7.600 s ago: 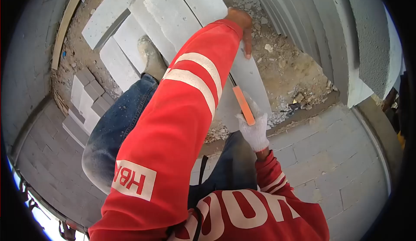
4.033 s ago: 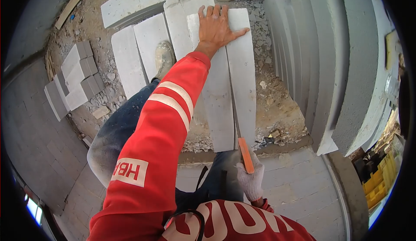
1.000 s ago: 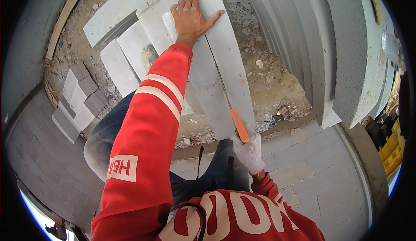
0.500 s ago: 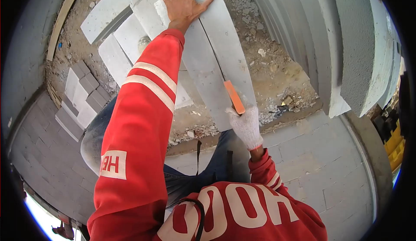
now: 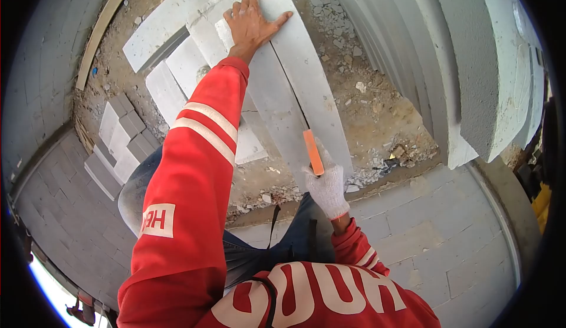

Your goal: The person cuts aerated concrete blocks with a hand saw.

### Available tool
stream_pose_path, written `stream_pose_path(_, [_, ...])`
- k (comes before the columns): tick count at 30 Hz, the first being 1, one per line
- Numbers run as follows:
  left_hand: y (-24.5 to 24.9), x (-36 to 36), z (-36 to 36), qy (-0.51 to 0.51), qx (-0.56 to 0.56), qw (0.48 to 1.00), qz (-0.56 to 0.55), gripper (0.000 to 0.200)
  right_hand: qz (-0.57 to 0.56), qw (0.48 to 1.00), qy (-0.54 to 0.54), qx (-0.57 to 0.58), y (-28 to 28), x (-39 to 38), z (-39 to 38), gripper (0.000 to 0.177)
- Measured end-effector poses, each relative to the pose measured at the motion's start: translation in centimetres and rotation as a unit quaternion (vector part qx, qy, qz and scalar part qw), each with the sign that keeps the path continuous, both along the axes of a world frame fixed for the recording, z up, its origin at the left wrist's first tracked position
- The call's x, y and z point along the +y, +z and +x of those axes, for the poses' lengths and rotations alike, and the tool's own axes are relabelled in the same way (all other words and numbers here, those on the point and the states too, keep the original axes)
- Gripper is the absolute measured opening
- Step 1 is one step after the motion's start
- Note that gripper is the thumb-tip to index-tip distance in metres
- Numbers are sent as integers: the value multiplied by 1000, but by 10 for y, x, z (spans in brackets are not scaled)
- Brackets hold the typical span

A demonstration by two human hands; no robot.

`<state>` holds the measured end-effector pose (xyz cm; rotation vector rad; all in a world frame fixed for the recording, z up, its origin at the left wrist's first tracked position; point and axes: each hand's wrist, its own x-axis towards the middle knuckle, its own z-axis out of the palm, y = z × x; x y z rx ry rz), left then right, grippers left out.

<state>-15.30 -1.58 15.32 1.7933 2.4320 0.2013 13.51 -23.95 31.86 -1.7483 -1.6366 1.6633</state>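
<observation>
A long pale-grey lightweight block [image 5: 277,101] lies in front of me, with a thin dark lengthwise slit running down it. My bare left hand [image 5: 252,26] presses on its far end, fingers spread and thumb stretched out to the right. In a white knitted glove, my right hand [image 5: 326,189] is closed at the near end around the orange handle [image 5: 313,153] of what looks like a handsaw. The handle lines up with the slit. Its blade shows at most as a dark edge there; the rest is hidden in the block.
More pale blocks [image 5: 159,24] lie at the left, and smaller grey pieces [image 5: 121,142] farther left. Tall grey panels [image 5: 439,62] stand at the right. Rubble [image 5: 336,30] covers the ground beyond, and grey block paving [image 5: 424,228] lies beside me.
The view has shifted, so the scene sits lower in the picture. My right hand and the orange handle have drawn slightly toward me; my left hand stays on the block.
</observation>
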Motion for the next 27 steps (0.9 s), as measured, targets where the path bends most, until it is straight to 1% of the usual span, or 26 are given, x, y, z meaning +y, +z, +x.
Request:
stream_pose_path(1, [18, 1, 9, -5, 3, 1000, -1, 99, -1, 1000, -5, 3, 7, -8, 2, 71])
stream_pose_path(3, [50, 12, 34, -114, 100, 988, 35, 98, -9, 999, 9, -30, 1, -5, -5, 64])
stream_pose_path(4, [58, 13, 59, -208, 10, 977, 38, 99, -7, 1000, 3, -26, -2, -5, -6, 64])
stream_pose_path(5, [61, 12, 89, -296, -84, 951, 35, 100, -13, 1000, -5, -25, -3, -8, -7, 63])
stream_pose_path(6, [52, 7, 117, -372, -167, 909, -89, 105, -21, 999, -12, -26, -3, -12, -6, 63])
stream_pose_path(7, [63, 3, 144, -431, -152, 853, -252, 100, -23, 999, -11, -26, -3, -17, -2, 63])
stream_pose_path(8, [48, -2, 172, -458, -121, 770, -426, 108, -39, 997, 45, -45, -7, -20, 6, 63])
stream_pose_path(9, [18, -23, 194, -457, -96, 732, -497, 127, -53, 991, 102, -66, -8, -23, 11, 63])
stream_pose_path(10, [-5, -28, 202, -455, -92, 735, -494, 127, -36, 997, 59, -45, 12, -26, 16, 67])
stream_pose_path(11, [-24, -32, 206, -461, -92, 697, -542, 118, -21, 999, 17, -24, 38, -36, 23, 70])
stream_pose_path(13, [-56, -55, 218, -465, -109, 605, -637, 101, 0, 999, 21, -44, 79, -73, 55, 70])
stream_pose_path(14, [-69, -63, 226, -466, -117, 557, -677, 93, -2, 999, 27, -46, 89, -73, 63, 70])
stream_pose_path(15, [-81, -62, 225, -464, -119, 560, -675, 93, -23, 998, 31, -46, 94, -69, 67, 69])
stream_pose_path(16, [-88, -66, 235, -409, -161, 612, -657, 90, -44, 998, 33, -43, 97, -66, 64, 68])
stream_pose_path(18, [-107, -78, 259, -288, -247, 699, -607, 85, -159, 978, 74, -109, 68, -16, 37, 59])
stream_pose_path(19, [-119, -85, 267, -226, -293, 727, -579, 82, 57, 994, 91, -5, 14, -7, 30, 55])
stream_pose_path(20, [-125, -92, 271, -161, -335, 754, -542, 79, 276, 950, 105, 103, -35, -8, 29, 50])
stream_pose_path(21, [-128, -98, 272, -96, -368, 781, -496, 77, 282, 948, 108, 104, -37, -10, 27, 50])
stream_pose_path(22, [-130, -99, 285, -32, -398, 804, -441, 74, 278, 952, 115, 54, -37, -13, 22, 47])
stream_pose_path(23, [-137, -101, 291, 37, -434, 808, -397, 71, 257, 959, 124, -4, -21, -29, 28, 44])
stream_pose_path(24, [-140, -108, 306, 105, -465, 805, -354, 69, 8, 999, 47, -2, 19, -39, 32, 52])
stream_pose_path(25, [-139, -108, 314, 169, -484, 812, -280, 66, -36, 996, 46, -70, 46, -46, 40, 65])
stream_pose_path(26, [-140, -116, 319, 233, -503, 804, -214, 64, 13, 993, 71, -97, 61, -70, 59, 77])
stream_pose_path(27, [-147, -121, 333, 302, -523, 779, -167, 62, 10, 995, 70, -70, 80, -85, 77, 82])
